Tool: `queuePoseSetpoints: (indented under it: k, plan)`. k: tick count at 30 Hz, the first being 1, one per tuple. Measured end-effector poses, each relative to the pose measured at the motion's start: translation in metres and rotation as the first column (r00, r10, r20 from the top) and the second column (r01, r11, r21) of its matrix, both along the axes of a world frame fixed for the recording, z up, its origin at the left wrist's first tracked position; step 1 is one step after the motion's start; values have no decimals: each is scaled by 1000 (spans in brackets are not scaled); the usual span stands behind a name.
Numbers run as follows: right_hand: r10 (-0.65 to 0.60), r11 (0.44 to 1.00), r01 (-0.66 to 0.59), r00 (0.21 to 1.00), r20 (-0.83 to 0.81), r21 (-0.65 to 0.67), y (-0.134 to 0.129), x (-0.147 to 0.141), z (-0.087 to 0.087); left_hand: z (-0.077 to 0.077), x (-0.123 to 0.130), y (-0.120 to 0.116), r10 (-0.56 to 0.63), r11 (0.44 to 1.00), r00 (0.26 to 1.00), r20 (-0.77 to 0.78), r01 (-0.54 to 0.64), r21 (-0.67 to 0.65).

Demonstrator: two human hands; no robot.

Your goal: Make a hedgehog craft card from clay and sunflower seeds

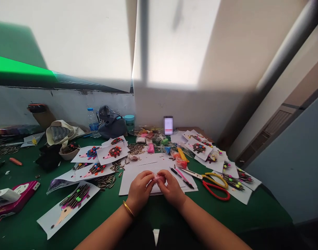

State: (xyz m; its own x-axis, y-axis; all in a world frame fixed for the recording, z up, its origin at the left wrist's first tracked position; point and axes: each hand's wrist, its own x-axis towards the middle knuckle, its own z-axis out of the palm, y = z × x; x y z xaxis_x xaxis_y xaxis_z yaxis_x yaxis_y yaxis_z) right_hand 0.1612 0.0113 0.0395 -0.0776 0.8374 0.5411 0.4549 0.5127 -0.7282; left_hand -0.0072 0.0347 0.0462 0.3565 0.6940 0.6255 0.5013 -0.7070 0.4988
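Over the stack of white paper (130, 173), my left hand (140, 187) and my right hand (172, 189) meet, fingertips pinched on a small pink lump in clear plastic wrap (156, 177). Fingers partly cover the lump; it looks like modelling clay. A gold bangle circles my left wrist. Just right of my right hand, a black pen (188, 183) and a pink pen lie on the paper. Scissors (216, 185) with red and yellow handles rest farther right. More wrapped clay, a red packet (181, 161) and a pink one (150, 148), sits beyond the paper.
Hedgehog pictures with seed spines lie at left (70, 206) and right (200, 148). Loose striped seeds (107, 181) are scattered beside the paper. A phone (168, 125) leans against the wall. A water bottle (92, 121), grey bag (110, 125) and magenta device (18, 198) stand leftward.
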Motion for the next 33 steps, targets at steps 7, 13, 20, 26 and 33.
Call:
queuePoseSetpoints:
  k: [7,13,20,26,33]
  plan:
    - [-21,1000,21,1000,-18,4,2,-2,2,-1,1,-3,25,996,998,59,-30,86]
    - [-50,999,49,998,-30,-20,3,4,0,-3,-2,1,-3,994,989,150,20,-109]
    - [18,999,-17,1000,-6,40,2,2,0,-2,-1,2,-59,972,994,89,77,-221]
    - [9,999,-9,1000,6,35,1,-1,-1,0,-2,-1,-50,977,990,133,76,-200]
    - [-202,979,203,979,-38,26,12,15,-3,-4,0,6,121,827,843,525,207,-523]
